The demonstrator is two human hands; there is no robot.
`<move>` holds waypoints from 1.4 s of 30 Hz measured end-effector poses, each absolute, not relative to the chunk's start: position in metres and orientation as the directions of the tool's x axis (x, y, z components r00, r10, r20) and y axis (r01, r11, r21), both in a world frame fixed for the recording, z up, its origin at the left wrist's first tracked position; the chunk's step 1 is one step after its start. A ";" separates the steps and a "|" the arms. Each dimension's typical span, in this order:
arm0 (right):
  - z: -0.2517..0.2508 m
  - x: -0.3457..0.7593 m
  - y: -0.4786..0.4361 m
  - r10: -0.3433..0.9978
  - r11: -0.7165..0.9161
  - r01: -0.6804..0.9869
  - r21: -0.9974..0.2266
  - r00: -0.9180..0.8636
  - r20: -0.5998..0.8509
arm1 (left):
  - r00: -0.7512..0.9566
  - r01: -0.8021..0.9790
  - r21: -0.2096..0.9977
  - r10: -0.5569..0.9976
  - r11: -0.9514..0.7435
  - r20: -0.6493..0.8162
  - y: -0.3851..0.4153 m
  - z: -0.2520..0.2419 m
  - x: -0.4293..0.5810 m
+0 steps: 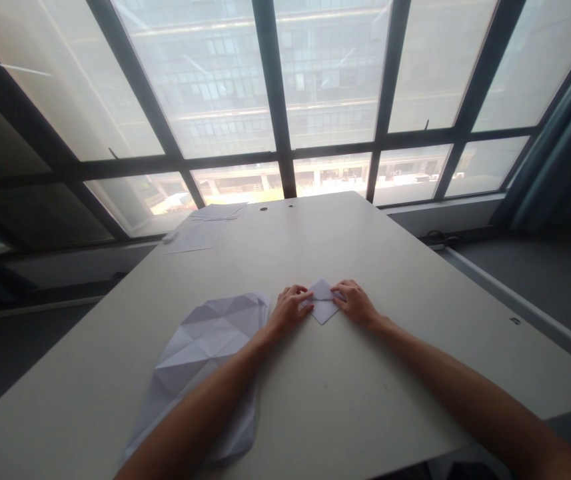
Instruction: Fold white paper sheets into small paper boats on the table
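Observation:
A small sheet of white paper folded into a diamond (323,313) lies on the pale table (345,393), directly in front of me. My left hand (290,310) holds its left corner and my right hand (355,303) holds its right side, with the fingertips pressing on top. Their fingers nearly meet along a fold across the middle. To the left of my left forearm lies a large white sheet (205,353) covered in creased triangular facets. My left forearm hides its lower part.
At the far end of the table are a stack of white paper (218,211) and a loose sheet (190,239), with small dark marks near the edge. Beyond stand large framed windows (332,80). A teal curtain (560,133) hangs at the right, and the table's edges drop to a grey floor.

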State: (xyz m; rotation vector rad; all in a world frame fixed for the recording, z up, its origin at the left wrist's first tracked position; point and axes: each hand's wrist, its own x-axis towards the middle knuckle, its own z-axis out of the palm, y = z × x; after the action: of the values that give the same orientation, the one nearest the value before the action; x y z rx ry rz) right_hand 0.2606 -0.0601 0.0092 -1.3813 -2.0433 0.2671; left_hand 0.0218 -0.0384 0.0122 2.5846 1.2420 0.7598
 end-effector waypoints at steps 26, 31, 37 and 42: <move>0.006 0.252 -0.059 0.938 0.344 0.294 -0.892 -0.080 0.336 | 0.536 0.492 0.552 0.734 -0.673 0.417 -0.035 0.008 0.022; 0.005 0.251 -0.055 0.957 0.277 0.126 -0.953 0.057 0.286 | 0.480 0.471 0.629 0.778 -0.618 0.405 -0.034 0.013 0.024; 0.002 0.254 -0.052 0.954 0.275 0.033 -0.961 0.112 0.277 | 0.486 0.380 0.775 0.822 -0.505 0.297 -0.032 0.017 0.022; 0.004 0.252 -0.053 0.941 0.328 0.028 -0.944 0.082 0.330 | 0.365 0.358 0.788 0.851 -0.502 0.377 -0.033 0.018 0.020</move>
State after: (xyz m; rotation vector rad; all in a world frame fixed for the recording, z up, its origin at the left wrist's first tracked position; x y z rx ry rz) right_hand 0.2516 -0.0527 0.0038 -1.0083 -1.2966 0.8927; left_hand 0.0201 -0.0332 0.0185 2.0299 1.0428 1.0664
